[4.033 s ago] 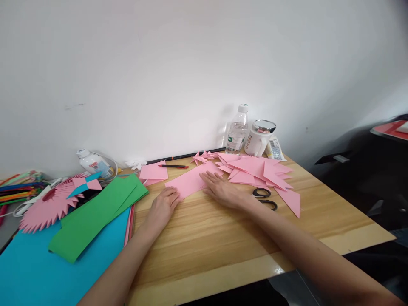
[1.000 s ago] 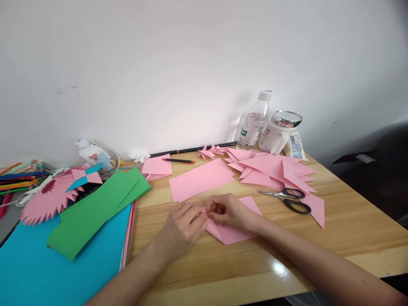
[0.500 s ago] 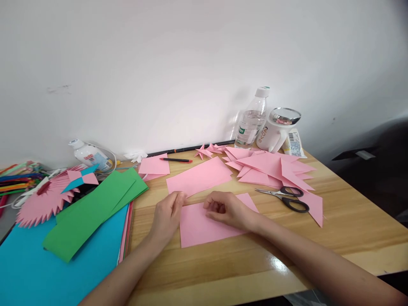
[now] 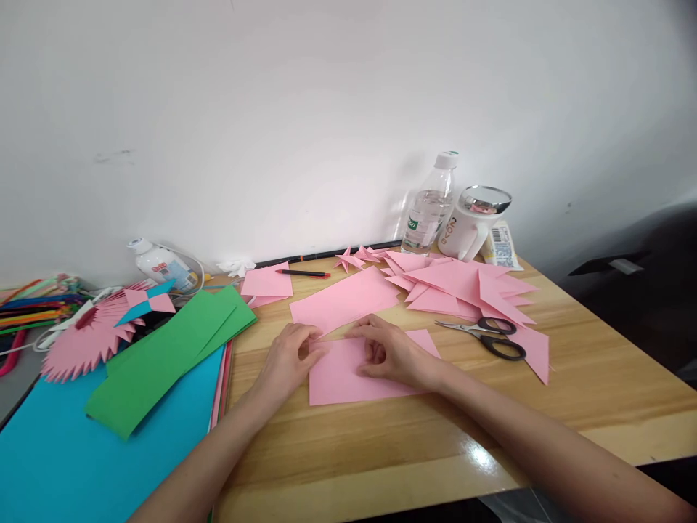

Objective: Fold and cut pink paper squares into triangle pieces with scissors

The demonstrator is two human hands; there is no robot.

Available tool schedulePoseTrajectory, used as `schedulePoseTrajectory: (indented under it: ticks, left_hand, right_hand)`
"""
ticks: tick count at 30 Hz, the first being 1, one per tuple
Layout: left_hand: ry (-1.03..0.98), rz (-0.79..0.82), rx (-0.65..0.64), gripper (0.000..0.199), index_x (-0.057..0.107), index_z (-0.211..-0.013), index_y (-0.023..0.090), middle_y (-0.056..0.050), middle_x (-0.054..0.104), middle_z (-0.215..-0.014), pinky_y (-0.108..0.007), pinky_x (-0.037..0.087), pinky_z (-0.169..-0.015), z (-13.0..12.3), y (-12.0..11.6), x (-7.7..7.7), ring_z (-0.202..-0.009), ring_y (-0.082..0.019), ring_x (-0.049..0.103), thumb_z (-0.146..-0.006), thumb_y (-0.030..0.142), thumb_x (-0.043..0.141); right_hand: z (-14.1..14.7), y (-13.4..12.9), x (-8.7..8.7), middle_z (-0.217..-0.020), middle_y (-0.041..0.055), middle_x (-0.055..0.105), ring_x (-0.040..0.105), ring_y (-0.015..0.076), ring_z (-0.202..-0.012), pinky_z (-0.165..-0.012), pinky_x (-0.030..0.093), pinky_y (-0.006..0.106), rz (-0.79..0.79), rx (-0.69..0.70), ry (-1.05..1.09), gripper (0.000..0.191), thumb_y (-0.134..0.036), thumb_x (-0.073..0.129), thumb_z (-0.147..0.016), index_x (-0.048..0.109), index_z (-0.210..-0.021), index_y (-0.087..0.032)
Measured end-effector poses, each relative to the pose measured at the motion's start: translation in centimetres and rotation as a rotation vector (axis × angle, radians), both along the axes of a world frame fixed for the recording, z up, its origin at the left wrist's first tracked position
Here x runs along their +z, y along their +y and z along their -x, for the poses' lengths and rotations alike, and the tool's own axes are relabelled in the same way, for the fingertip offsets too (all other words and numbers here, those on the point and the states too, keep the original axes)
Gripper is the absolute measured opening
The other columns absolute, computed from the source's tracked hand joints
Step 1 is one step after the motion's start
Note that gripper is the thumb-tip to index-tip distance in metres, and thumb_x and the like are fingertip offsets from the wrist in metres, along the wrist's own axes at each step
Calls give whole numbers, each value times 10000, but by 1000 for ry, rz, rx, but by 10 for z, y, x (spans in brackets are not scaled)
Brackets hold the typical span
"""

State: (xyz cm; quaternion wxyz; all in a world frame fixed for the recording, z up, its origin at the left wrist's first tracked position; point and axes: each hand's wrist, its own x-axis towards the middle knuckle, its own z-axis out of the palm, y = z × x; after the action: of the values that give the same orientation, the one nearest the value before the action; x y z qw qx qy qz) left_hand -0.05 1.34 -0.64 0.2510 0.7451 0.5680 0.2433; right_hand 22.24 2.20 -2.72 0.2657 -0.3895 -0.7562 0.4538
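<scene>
A pink sheet of paper (image 4: 340,381) lies flat on the wooden table in front of me. At its far left corner is my left hand (image 4: 291,359), its thumb and forefinger parted in a curve. Over the sheet's right half rests my right hand (image 4: 392,352), fingers loosely bent and the thumb apart from them. I see nothing held in either hand. Just beyond my hands lies a second, longer pink paper piece (image 4: 345,298). Right of my right hand are black-handled scissors (image 4: 487,334), partly on a pink folded piece (image 4: 534,349).
Folded pink pieces (image 4: 451,287) are heaped at the back right, before a water bottle (image 4: 430,207) and a white mug (image 4: 468,229). A pen (image 4: 305,274) lies on pink paper. Green strips (image 4: 157,363) cover blue sheets (image 4: 49,450) on the left.
My left thumb and forefinger have parted from a closer pinch. The near edge of the pink sheet sits slightly farther from me. My right hand's fingers have loosened a little.
</scene>
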Motion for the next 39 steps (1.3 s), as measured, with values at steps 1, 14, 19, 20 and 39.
schedulePoseTrajectory:
  ticks: [1,14,19,20,39]
  left_hand:
    - [12,6,-43,199,632,-899,194,-40,647,-926,-328,460,-770,0,-1,1,-870,-208,578,-714,233,693]
    - [356,-70,-140,165,611,-919,181,-64,564,-999,-409,432,-851,-1,-4,5,-979,-257,510,-800,286,657]
    - [375,-68,-114,239,602,-908,182,-67,546,-1026,-413,424,-860,-2,-5,4,-988,-263,495,-735,288,730]
    - [368,-57,-101,233,598,-896,179,-68,543,-1010,-411,427,-853,-2,-6,3,-978,-262,494,-736,289,727]
    - [151,52,-59,188,503,-719,192,2,541,-760,-283,402,-625,-6,-10,5,-717,-175,516,-713,254,680]
  right_hand:
    - [-1,0,0,-1069,55,498,512,79,-643,-579,488,242,4,4,5,452,-111,709,-674,608,-1107,-197]
    - [-1,3,-6,-992,41,524,523,89,-634,-561,480,242,5,1,9,398,-153,740,-669,636,-1053,-177]
    - [-1,4,-7,-966,32,533,528,92,-640,-580,487,245,3,23,45,405,-170,748,-669,630,-1056,-178]
    - [-1,4,-6,-970,35,536,527,93,-640,-586,488,250,0,25,40,408,-172,751,-667,630,-1057,-176]
    - [2,3,-5,-856,24,568,528,103,-648,-585,463,235,-43,35,-20,270,-184,742,-676,657,-931,-162]
